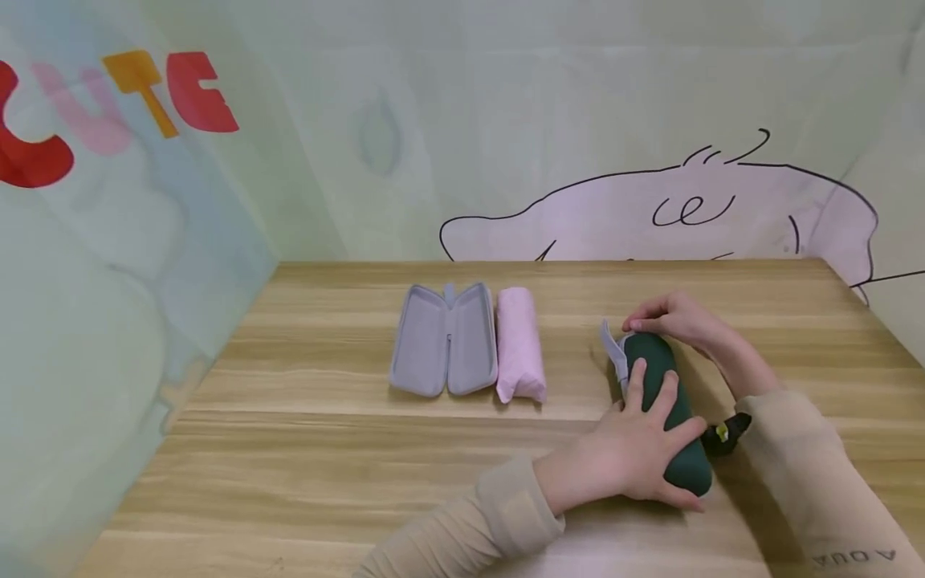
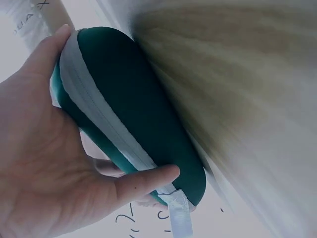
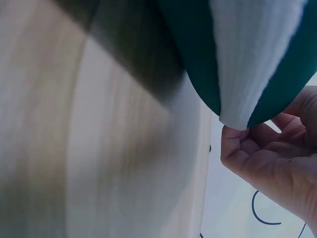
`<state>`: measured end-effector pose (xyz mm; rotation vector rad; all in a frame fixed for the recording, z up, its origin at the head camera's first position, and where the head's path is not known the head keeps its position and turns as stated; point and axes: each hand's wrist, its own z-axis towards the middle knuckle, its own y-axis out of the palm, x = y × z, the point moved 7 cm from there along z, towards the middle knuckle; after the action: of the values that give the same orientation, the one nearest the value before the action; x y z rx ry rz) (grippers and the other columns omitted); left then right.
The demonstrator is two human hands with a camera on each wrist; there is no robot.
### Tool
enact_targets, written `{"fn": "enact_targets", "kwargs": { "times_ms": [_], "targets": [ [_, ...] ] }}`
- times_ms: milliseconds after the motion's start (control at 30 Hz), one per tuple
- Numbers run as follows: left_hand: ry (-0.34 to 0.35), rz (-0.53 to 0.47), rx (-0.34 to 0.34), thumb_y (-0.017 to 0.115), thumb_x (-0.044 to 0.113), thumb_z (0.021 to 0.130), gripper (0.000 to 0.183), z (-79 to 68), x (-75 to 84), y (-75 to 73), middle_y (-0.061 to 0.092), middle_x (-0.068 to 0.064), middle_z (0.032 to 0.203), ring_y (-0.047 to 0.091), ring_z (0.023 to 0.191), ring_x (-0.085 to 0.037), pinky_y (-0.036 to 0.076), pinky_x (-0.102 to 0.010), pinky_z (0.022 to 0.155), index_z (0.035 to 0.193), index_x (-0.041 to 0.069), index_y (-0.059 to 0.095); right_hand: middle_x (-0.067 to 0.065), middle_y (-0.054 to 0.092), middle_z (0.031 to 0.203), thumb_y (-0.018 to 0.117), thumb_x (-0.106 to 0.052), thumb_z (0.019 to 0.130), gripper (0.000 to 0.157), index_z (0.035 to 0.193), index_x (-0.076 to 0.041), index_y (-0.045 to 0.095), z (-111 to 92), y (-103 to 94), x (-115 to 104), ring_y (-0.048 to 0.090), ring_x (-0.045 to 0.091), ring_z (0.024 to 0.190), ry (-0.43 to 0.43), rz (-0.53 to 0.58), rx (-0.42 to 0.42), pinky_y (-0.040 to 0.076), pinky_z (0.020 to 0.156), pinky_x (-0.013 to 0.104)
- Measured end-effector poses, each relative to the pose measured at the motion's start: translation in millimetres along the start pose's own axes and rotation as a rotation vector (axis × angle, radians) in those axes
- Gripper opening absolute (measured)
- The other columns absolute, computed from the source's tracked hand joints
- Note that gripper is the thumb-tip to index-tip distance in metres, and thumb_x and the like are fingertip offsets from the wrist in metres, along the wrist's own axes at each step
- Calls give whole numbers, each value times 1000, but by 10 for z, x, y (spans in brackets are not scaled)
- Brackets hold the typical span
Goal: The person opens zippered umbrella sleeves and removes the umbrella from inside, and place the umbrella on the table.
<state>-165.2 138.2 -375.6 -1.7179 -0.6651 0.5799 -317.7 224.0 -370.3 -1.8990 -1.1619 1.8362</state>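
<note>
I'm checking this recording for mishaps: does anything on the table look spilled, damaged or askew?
Nothing looks spilled or damaged. The green case sits aslant, but the left hand holds it; the gray case lies open beside the pink bundle.

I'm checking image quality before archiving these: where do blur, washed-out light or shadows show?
Head view: fairly sharp overall, soft shadow on the tabletop to the right of the green case; left wrist view: tabletop blurred and washed out toward the lower right, case edges crisper; right wrist view: wood grain smeared, dark shadow alongside the case.
</note>
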Motion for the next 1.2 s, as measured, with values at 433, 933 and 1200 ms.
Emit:
{"fn": "enact_targets", "kwargs": {
  "times_ms": [433, 933, 1200],
  "targets": [
    [35, -10, 12, 37, 80, 72, 80, -2, 79, 18, -10, -5, 154, -11, 139, -42, 41, -32, 100, 140, 45, 14, 10, 68, 105, 54, -26, 91, 34, 110, 1, 63, -104, 6, 146, 57, 7, 85, 36, 66, 26, 46, 71, 22],
    [45, 1, 32, 37, 80, 72, 81, -5, 74, 1, -8, -7, 154, -10, 139, -44, 43, -32, 98, 141, 44, 15, 8, 66, 105, 55, -21, 90, 27, 106, -1, 65, 37, 10, 111, 55, 13, 92, 6, 40, -125, 44, 77, 26],
    [27, -19, 33, 38, 80, 72, 81, -9, 26, -1, -10, -7, 154, -12, 139, -43, 42, -32, 100, 141, 43, 15, 11, 66, 105, 55, -15, 90, 24, 104, 0, 66, 76, 9, 82, 55, 14, 90, -17, 38, -80, 45, 74, 25]
  ]
}}
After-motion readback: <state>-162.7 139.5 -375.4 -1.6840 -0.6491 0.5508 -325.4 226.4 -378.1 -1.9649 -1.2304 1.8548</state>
